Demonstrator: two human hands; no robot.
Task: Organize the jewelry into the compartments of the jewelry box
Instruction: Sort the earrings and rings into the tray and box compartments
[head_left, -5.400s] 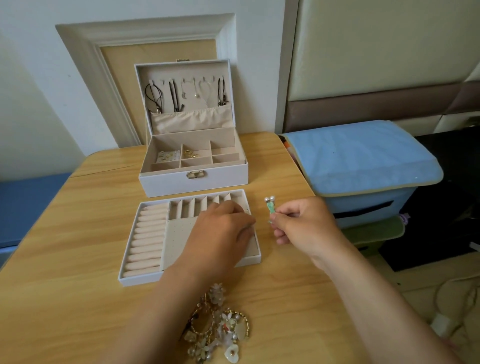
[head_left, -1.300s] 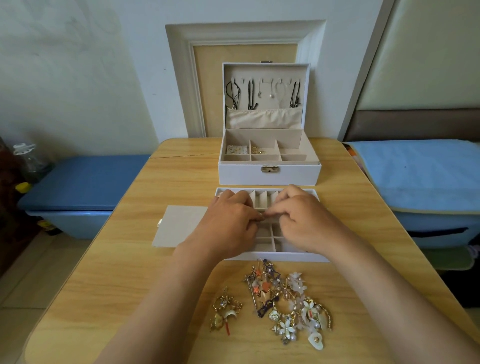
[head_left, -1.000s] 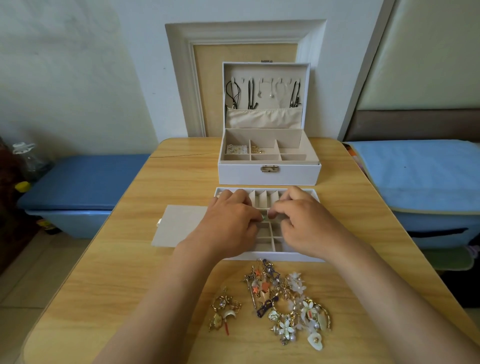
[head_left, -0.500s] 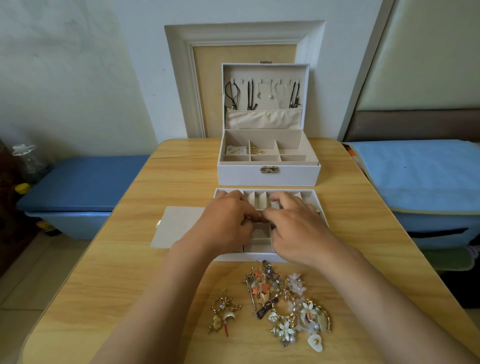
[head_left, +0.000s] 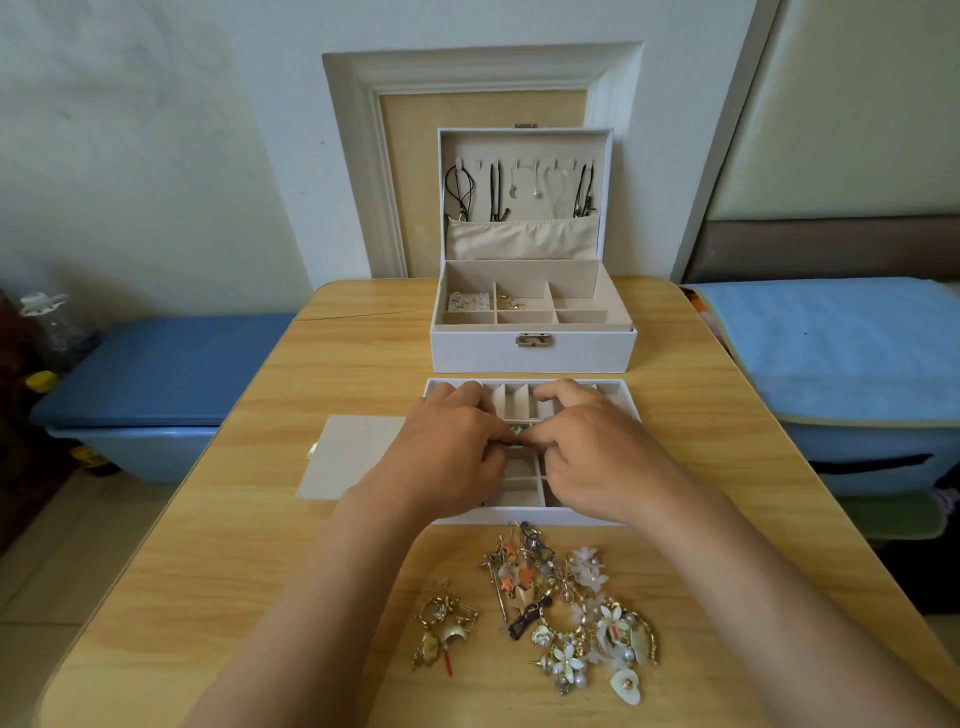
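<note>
Head view looks down on both hands meeting over the removable tray (head_left: 524, 516), which lies on the wooden table (head_left: 291, 561) just in front of the open jewelry box (head_left: 483, 348). The left hand (head_left: 452, 452) and right hand (head_left: 597, 447) have curled fingers, and their fingertips pinch one small green jewelry piece (head_left: 517, 430) between them, above the tray's middle cells. Two hands on so small a thing suggests it is being steadied or fastened before it goes into a cell; how exactly it is held is hidden by the fingers.

The unsorted jewelry pile (head_left: 571, 597) sits just on the near side of the tray, within easy reach, with a gold cluster (head_left: 444, 623) apart to the pile's left. A flat beige panel (head_left: 353, 452) lies against the tray's left side, likely lifted off to expose the cells beneath. Beyond the tray, the box's back left compartments already hold a few pieces, and necklaces (head_left: 467, 192) hang in its lid.

Both wrists cover much of the tray, so which cells are filled cannot be told. Most of the jewelry appears yet to be sorted.
</note>
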